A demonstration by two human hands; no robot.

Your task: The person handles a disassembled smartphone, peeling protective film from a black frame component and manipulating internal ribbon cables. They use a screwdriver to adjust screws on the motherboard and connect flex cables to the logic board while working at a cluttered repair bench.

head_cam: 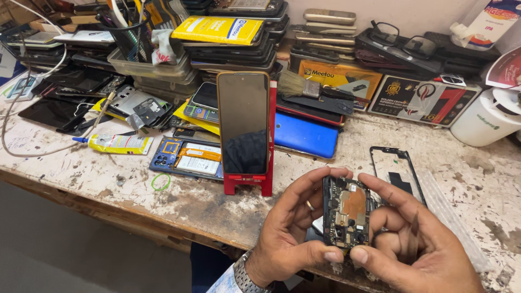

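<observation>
Scuffed white workbench, phone parts heaped along back wall.

Dark blank phone screen stood upright on a red stand at centre, flat yellow box topped a stack behind, orange box and black-and-red carton lay right, yellow glue tube left.

Two hands, one circuit board, one upright phone, one red stand, one brush, one glue tube.

Bright, even light, soft shadows, sharp focus, slight wide-angle stretching at the edges.
</observation>
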